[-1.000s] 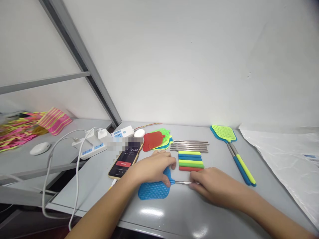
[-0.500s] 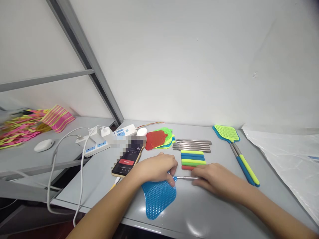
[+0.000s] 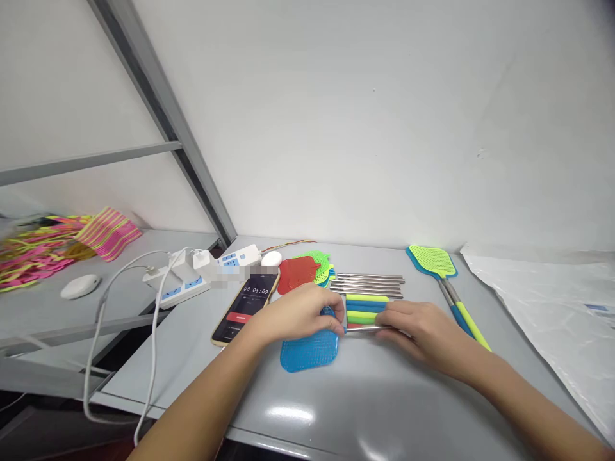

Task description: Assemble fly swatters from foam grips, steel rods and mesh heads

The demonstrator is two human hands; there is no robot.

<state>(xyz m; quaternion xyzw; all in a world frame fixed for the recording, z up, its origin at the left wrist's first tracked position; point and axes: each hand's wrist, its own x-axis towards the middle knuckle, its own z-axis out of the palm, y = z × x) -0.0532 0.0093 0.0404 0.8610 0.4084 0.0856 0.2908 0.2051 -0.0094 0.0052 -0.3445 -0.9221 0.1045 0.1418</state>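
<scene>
My left hand [image 3: 310, 314] is closed on the neck of a blue fly swatter head [image 3: 310, 352], whose perforated flap hangs just above or on the table. A thin metal rod [image 3: 366, 328] meets that neck and runs right into the pinched fingers of my right hand [image 3: 417, 325]. My right fingers hide the rod's far end. Right behind the rod lie coloured handle sleeves [image 3: 368, 306] in yellow, blue, green and red. Beyond them are several loose metal rods [image 3: 368, 282]. A red swatter head [image 3: 298, 272] rests on green, yellow and blue ones [image 3: 324, 261] at the back.
Two swatters with handles [image 3: 435, 261] lie at the right, beside a white plastic sheet [image 3: 542, 294]. On the left are a phone [image 3: 252, 301], power strips [image 3: 185, 285] with white cables [image 3: 154, 346], and a round white device [image 3: 271, 258]. Striped strips [image 3: 108, 234] lie on the neighbouring table.
Both hands have moved slightly away from me with the blue head and rod, closer to the sleeves. The blue flap has tilted and looks shorter. The view has shifted a little.
</scene>
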